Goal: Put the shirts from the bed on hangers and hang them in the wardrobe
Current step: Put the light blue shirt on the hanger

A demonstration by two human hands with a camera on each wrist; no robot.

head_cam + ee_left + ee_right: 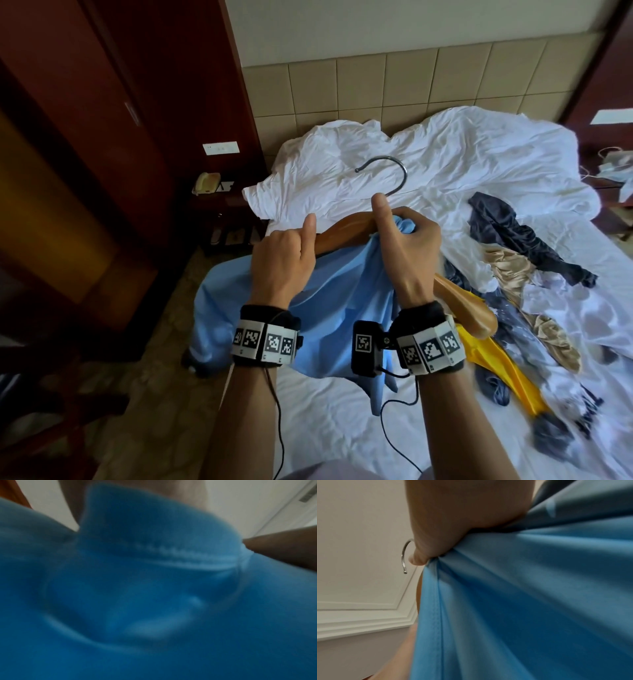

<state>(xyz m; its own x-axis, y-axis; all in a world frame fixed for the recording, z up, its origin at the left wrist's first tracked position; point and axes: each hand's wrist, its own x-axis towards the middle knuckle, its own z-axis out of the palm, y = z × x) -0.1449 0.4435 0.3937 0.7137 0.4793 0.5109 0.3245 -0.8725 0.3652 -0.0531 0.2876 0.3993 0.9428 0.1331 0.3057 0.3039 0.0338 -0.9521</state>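
Head view, largest first: bed with rumpled white sheet, loose garments heaped on right side, blue shirt lifted above near-left edge, draped half over wooden hanger with metal hook pointing far. Left hand curled round hanger's left arm and cloth, right hand bunching collar fabric in closed fingers, thumb raised. Likely trouble: slippery cloth sliding off bare right shoulder of hanger, or collar snagging and twisting if pulled unevenly.
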